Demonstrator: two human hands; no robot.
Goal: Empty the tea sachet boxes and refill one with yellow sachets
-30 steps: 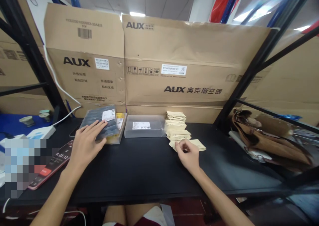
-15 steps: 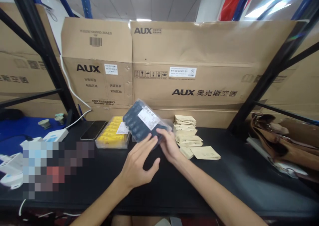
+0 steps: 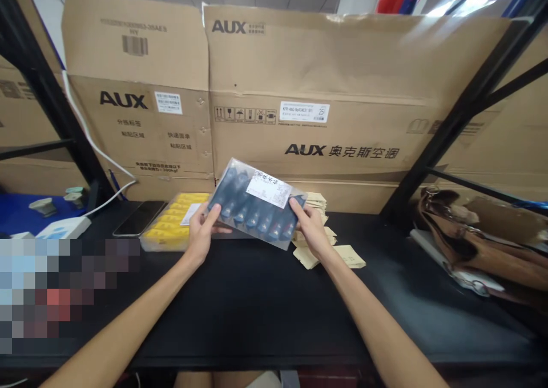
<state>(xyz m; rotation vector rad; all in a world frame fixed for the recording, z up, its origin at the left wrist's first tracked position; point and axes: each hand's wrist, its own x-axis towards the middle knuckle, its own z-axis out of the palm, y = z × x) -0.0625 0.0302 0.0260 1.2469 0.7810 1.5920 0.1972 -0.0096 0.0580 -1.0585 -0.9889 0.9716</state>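
Between my hands is a clear plastic pack [image 3: 250,219] of dark blue pouches with a white label on its upper face, tilted and raised above the black table. My left hand [image 3: 204,228] grips its left end, thumb on top and fingers beneath. At the right end, my right hand [image 3: 311,228] is closed on it with the thumb on top. Behind my left hand stands a clear pack of yellow pouches [image 3: 171,222], also with a white label. Small beige paper packets [image 3: 351,257] lie in a row by my right hand, partly hidden by it.
A phone [image 3: 139,219] lies left of the yellow pack, near a white power strip [image 3: 64,226] and its cable. A brown leather bag [image 3: 479,245] rests at the right. Large cardboard panels [image 3: 351,63] stand along the back, between black rack posts.
My left hand has moved from the pack's near edge to grip its left end. The pack has turned its near side more toward me. The camera view has shifted.
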